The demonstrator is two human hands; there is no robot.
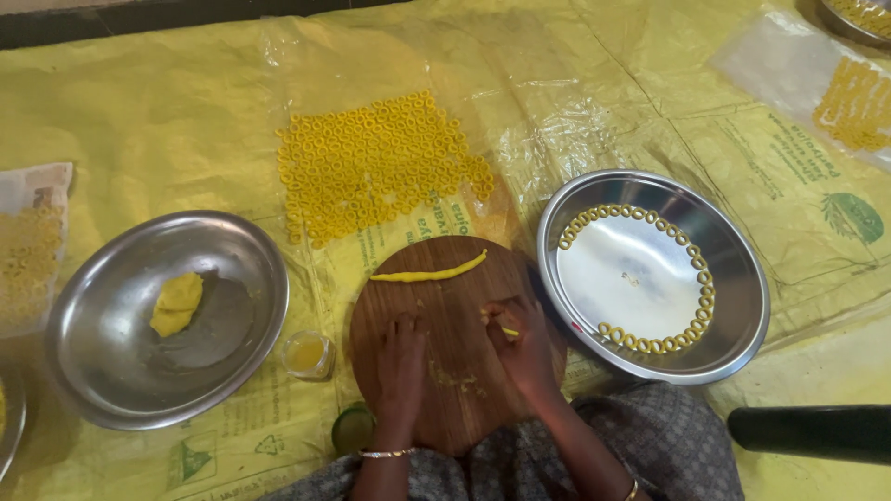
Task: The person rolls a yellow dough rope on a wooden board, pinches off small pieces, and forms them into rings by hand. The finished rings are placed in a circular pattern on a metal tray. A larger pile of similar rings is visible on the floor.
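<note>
Yellow, soft dough is the stuff in hand: a short thin strip of yellow dough sits pinched in the fingertips of the right hand, low on the round dark wooden board at lower centre of the frame. The left hand lies on the board just beside it, fingers curled down and holding nothing. Higher on the board lies a long thin rolled rope of yellow dough, apart from both hands.

Such dough looks light, pliable and a little sticky; it would likely stretch or tear if pulled, so a gentle pinch near the ends, or a lift from beneath, seems the safest hold.

To the right, touching the board's edge, a wide round steel plate carries small yellow dough rings set in a curve along its inner rim. At left, a large steel bowl holds one lump of yellow dough. Between bowl and board stands a small clear glass cup of yellow liquid, perhaps oil. Above the board, a dense patch of yellow rings is spread on clear plastic over the yellow woven sheet.
</note>
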